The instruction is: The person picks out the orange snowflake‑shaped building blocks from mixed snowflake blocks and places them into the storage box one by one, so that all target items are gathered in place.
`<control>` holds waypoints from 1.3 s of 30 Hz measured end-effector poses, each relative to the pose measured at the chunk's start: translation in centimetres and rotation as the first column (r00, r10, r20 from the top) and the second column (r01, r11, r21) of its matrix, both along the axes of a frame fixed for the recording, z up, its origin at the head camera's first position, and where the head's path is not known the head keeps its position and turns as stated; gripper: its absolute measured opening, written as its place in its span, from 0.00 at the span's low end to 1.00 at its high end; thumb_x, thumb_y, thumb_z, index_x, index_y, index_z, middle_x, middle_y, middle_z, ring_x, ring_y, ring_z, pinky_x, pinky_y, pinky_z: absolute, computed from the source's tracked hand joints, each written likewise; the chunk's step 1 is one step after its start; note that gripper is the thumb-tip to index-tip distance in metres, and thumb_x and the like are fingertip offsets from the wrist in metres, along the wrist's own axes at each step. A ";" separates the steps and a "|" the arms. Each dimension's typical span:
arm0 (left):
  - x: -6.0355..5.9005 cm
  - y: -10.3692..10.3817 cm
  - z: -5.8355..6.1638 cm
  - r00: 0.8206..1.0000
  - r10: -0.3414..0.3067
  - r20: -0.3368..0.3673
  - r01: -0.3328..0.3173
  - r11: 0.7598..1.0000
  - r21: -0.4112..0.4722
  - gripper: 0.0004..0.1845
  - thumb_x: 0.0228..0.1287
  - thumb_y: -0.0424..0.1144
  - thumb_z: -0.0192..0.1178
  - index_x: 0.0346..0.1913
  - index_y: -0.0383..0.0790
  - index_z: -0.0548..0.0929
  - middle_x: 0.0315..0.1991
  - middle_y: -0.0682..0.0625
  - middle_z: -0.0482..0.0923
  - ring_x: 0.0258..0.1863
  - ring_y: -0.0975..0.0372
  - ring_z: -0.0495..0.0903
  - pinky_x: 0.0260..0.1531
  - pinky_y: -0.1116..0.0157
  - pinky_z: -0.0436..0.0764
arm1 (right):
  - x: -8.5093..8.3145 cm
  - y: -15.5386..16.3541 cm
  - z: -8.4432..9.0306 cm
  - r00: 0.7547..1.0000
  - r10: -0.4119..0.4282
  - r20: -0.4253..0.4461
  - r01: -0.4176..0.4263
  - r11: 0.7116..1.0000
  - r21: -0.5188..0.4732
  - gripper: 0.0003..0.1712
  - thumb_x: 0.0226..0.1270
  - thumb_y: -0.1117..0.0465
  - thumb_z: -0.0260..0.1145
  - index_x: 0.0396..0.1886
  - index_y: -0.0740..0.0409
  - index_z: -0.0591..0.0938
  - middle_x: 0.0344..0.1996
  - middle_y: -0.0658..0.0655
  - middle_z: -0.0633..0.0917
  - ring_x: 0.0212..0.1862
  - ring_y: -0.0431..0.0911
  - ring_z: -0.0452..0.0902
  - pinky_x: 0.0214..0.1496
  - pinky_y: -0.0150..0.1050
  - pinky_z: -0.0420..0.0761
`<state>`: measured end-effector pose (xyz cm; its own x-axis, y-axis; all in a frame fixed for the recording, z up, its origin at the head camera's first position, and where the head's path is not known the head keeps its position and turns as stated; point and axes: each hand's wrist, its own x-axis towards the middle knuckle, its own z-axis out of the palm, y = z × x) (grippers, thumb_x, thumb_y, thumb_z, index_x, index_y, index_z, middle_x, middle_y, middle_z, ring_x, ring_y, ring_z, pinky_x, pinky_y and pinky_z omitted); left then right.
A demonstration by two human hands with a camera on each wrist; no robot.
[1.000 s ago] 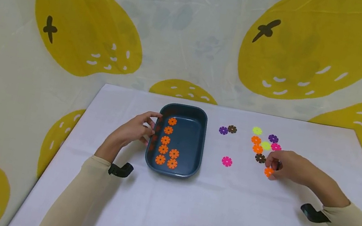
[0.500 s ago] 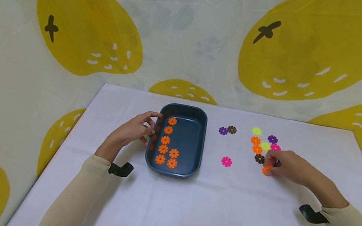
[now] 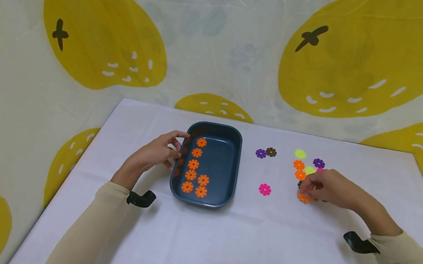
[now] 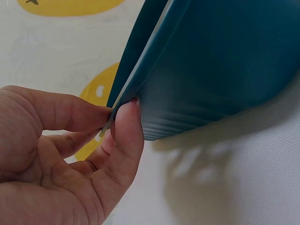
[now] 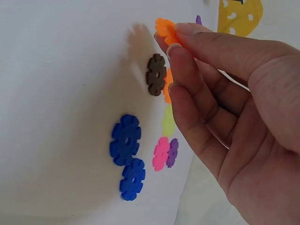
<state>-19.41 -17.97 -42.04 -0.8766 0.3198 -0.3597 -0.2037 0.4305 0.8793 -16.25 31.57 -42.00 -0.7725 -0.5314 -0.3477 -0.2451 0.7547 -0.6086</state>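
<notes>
Orange snowflake disc (image 3: 303, 197) pinched at the fingertips of the right hand (image 3: 330, 188), lifted just above the white tablecloth (image 3: 258, 252), beside the brown disc (image 5: 155, 74). Blue tray (image 3: 226, 172) rim pinched between thumb and fingers of the left hand (image 3: 155, 150), with orange discs (image 3: 193, 164) inside.

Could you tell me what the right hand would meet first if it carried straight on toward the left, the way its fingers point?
Probably the pink disc lying alone on the cloth; beyond it stands the blue tray. The right hand pinches an orange disc, and its height above the cloth is unclear.
</notes>
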 end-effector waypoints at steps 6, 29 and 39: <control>0.1 0.1 0.1 1.000 0.003 -0.002 -0.003 1.000 0.000 0.34 0.68 0.24 0.52 0.75 0.45 0.65 0.48 0.40 0.65 0.39 0.51 0.74 0.27 0.57 0.86 | -0.6 -0.7 0.6 1.000 0.024 0.007 -0.024 1.000 0.020 0.09 0.66 0.60 0.71 0.45 0.51 0.89 0.35 0.46 0.86 0.37 0.43 0.78 0.38 0.33 0.82; 0.3 0.2 0.0 1.000 0.018 0.002 -0.018 1.000 -0.007 0.34 0.68 0.25 0.53 0.76 0.46 0.65 0.48 0.41 0.65 0.39 0.51 0.75 0.27 0.57 0.86 | -2.0 -3.0 2.9 0.998 0.063 0.016 -0.062 0.994 -0.094 0.06 0.68 0.63 0.69 0.43 0.51 0.87 0.30 0.53 0.87 0.35 0.56 0.83 0.42 0.38 0.84; 0.2 0.2 0.0 1.000 0.018 0.001 -0.018 1.000 -0.012 0.34 0.67 0.24 0.52 0.76 0.46 0.65 0.48 0.41 0.65 0.39 0.50 0.75 0.27 0.57 0.86 | -2.4 -4.3 3.8 0.995 0.090 -0.032 -0.092 0.994 -0.059 0.14 0.68 0.61 0.70 0.51 0.47 0.88 0.43 0.47 0.88 0.39 0.48 0.80 0.39 0.35 0.82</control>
